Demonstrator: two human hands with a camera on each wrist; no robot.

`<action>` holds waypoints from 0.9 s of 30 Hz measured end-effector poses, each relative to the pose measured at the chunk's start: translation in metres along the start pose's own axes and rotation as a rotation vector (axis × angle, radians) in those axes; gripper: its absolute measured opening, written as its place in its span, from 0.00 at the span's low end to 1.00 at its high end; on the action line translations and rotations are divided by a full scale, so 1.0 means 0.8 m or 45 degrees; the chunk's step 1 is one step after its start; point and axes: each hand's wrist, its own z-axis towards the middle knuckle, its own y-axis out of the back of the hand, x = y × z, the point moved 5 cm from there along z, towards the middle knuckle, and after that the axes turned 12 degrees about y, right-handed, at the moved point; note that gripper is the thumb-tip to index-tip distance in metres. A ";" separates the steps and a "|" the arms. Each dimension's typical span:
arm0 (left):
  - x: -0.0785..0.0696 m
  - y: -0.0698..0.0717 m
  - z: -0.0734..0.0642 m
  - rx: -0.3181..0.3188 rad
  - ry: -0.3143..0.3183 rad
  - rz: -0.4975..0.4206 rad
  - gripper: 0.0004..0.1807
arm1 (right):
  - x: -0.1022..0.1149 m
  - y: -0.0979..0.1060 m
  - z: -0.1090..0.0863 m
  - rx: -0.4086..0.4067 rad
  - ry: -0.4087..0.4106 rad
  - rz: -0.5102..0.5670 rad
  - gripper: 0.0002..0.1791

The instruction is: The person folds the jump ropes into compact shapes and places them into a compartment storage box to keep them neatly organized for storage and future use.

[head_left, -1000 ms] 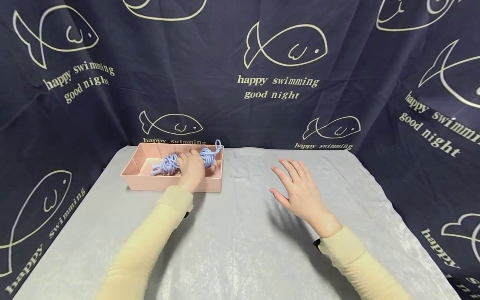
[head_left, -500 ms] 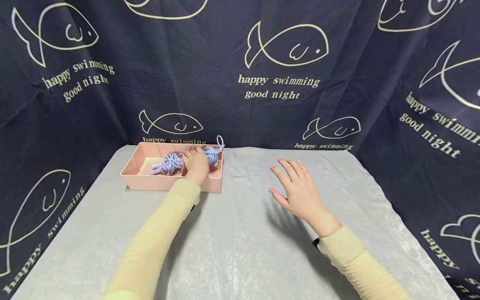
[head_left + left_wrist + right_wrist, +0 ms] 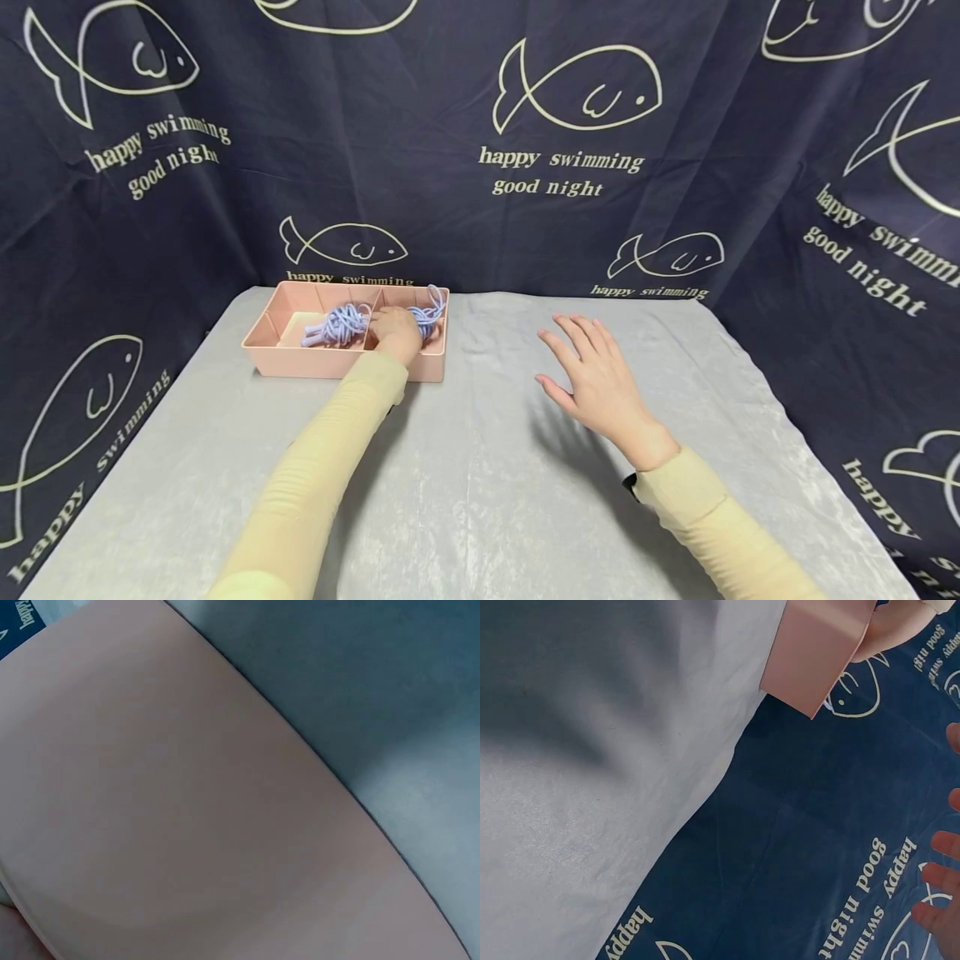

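Observation:
My left hand (image 3: 397,332) reaches down into the right compartment of a pink divided box (image 3: 315,365). It grips a wound bundle of blue cord (image 3: 429,317), whose loop sticks up toward the back right corner; my fingertips are hidden behind the back of the hand. A second bundle of blue cord (image 3: 343,325), with two thick straight ends, lies left of the divider. In the left wrist view the box's outer wall (image 3: 210,780) fills most of the picture. My right hand (image 3: 603,387) hovers over the table with fingers spread, holding nothing.
A grey cloth (image 3: 480,467) covers the table. Dark blue curtains (image 3: 450,100) printed with fish and lettering enclose the back and both sides. The box stands close to the back edge, left of the middle.
My left hand has moved slightly right and lower into the right compartment, taking the cord bundle down with it. The left bundle and my right hand stay nearly in place.

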 end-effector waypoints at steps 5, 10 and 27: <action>0.002 0.002 -0.001 0.022 0.041 -0.064 0.22 | 0.000 0.000 0.000 0.024 -0.009 0.003 0.31; 0.003 0.009 -0.005 0.013 0.000 -0.068 0.21 | 0.000 -0.001 0.000 -0.004 -0.004 0.004 0.30; 0.007 0.057 -0.053 -0.320 -0.300 0.000 0.21 | -0.009 0.003 0.005 -0.034 -0.002 0.018 0.31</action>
